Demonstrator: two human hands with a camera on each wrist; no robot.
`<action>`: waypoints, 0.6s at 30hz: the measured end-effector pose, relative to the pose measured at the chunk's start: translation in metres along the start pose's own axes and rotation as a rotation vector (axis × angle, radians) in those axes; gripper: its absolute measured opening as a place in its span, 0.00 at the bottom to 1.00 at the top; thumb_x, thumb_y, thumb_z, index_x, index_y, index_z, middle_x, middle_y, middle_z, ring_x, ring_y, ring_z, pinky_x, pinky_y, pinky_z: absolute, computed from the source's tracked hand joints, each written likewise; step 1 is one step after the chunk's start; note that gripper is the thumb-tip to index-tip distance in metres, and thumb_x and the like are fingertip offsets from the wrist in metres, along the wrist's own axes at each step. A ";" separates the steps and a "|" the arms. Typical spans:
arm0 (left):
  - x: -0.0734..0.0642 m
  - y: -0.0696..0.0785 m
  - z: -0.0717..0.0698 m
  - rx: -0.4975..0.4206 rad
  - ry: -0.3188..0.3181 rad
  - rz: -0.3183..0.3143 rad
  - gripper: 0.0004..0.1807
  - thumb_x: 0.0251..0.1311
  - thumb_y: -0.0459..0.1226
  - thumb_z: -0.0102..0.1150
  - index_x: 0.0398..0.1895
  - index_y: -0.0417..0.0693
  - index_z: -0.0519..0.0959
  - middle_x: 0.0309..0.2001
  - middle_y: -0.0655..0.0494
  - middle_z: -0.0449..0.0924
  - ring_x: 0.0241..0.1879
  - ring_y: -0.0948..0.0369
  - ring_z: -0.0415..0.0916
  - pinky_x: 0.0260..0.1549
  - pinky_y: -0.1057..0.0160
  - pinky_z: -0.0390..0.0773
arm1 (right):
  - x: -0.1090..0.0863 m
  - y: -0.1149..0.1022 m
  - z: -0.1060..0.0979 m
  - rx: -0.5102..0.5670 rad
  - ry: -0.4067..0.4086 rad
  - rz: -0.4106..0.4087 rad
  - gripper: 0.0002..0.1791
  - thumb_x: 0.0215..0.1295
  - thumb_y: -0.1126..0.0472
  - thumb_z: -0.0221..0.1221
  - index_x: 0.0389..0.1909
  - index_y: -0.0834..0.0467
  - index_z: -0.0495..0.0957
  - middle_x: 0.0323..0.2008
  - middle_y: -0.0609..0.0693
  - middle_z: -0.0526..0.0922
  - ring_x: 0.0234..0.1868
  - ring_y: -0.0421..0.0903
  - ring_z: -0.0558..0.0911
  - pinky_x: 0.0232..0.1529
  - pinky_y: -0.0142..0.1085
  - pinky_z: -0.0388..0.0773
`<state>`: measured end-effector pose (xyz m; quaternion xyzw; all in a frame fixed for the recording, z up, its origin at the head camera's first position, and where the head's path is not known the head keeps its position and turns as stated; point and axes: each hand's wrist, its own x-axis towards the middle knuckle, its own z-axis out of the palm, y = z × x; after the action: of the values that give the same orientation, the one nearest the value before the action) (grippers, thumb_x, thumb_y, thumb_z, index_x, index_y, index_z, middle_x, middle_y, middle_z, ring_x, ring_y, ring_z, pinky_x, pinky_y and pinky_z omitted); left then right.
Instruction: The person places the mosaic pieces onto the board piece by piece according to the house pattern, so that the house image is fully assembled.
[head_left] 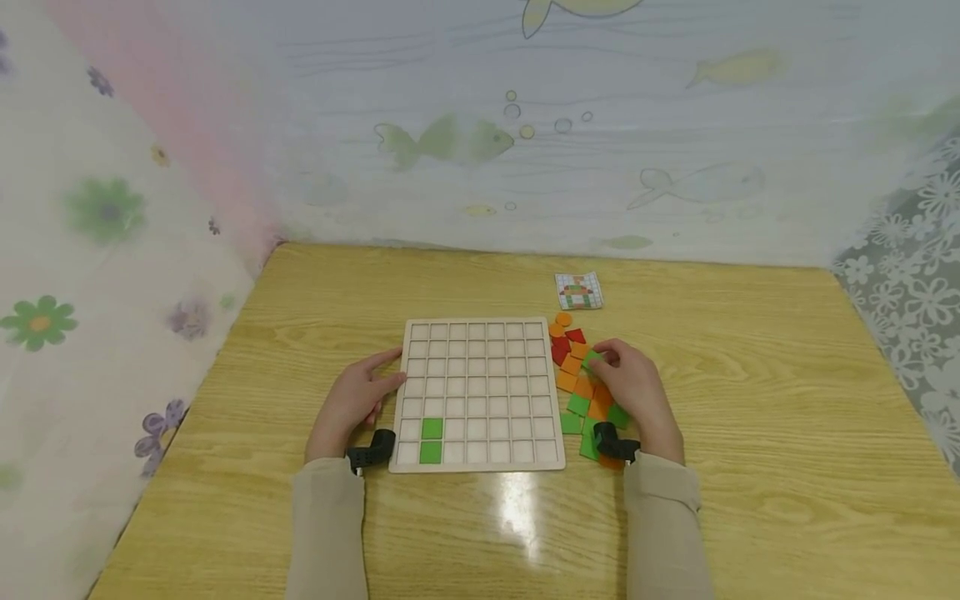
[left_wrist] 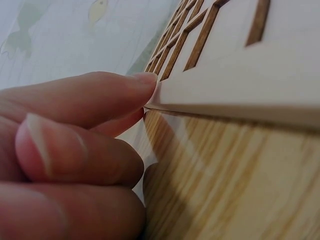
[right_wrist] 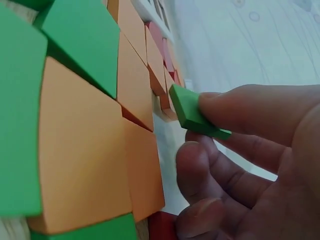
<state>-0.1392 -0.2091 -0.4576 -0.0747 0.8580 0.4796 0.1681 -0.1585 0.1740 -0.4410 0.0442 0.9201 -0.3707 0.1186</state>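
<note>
A pale wooden grid board (head_left: 478,468) lies flat on the table, with two green square tiles (head_left: 431,428) in its lower left cells, one above the other. My left hand (head_left: 351,402) rests at the board's left edge, thumb and index finger against the rim. In the left wrist view, the thumb tip touches the board's rim (left_wrist: 225,95), while the lower fingers bend and hold nothing. Over the loose tiles at the board's right, my right hand (head_left: 633,379) pinches a green square tile (right_wrist: 187,107) between thumb and fingers, tilted above the pile.
Right of the board lie orange square tiles (head_left: 567,380), green ones (head_left: 571,423) and red pieces (head_left: 560,350), some overlapping. Orange round pieces (head_left: 563,319) sit near its top right corner. Behind them lies a small pattern card (head_left: 579,291). A patterned wall (head_left: 450,208) bounds the table's far edge.
</note>
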 end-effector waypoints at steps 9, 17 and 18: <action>0.001 -0.002 0.001 0.010 0.008 -0.005 0.27 0.55 0.52 0.55 0.60 0.69 0.64 0.09 0.54 0.65 0.05 0.59 0.61 0.09 0.59 0.69 | -0.001 -0.004 0.002 0.017 0.025 -0.024 0.18 0.64 0.51 0.50 0.50 0.56 0.71 0.44 0.54 0.73 0.43 0.51 0.71 0.43 0.43 0.68; 0.002 -0.002 0.001 -0.007 0.008 -0.008 0.27 0.55 0.52 0.55 0.60 0.70 0.64 0.10 0.54 0.65 0.06 0.60 0.61 0.09 0.59 0.69 | -0.002 -0.016 0.007 0.033 0.015 -0.070 0.19 0.63 0.48 0.50 0.49 0.55 0.71 0.41 0.51 0.75 0.40 0.49 0.73 0.38 0.40 0.70; 0.002 -0.002 0.001 -0.009 0.006 -0.009 0.27 0.55 0.52 0.55 0.60 0.70 0.65 0.10 0.54 0.65 0.06 0.60 0.61 0.09 0.59 0.69 | -0.002 -0.017 0.008 0.034 0.010 -0.078 0.19 0.63 0.48 0.50 0.49 0.55 0.71 0.41 0.51 0.75 0.40 0.49 0.73 0.38 0.40 0.70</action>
<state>-0.1407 -0.2093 -0.4606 -0.0807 0.8559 0.4826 0.1673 -0.1582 0.1565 -0.4343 0.0121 0.9153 -0.3902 0.0987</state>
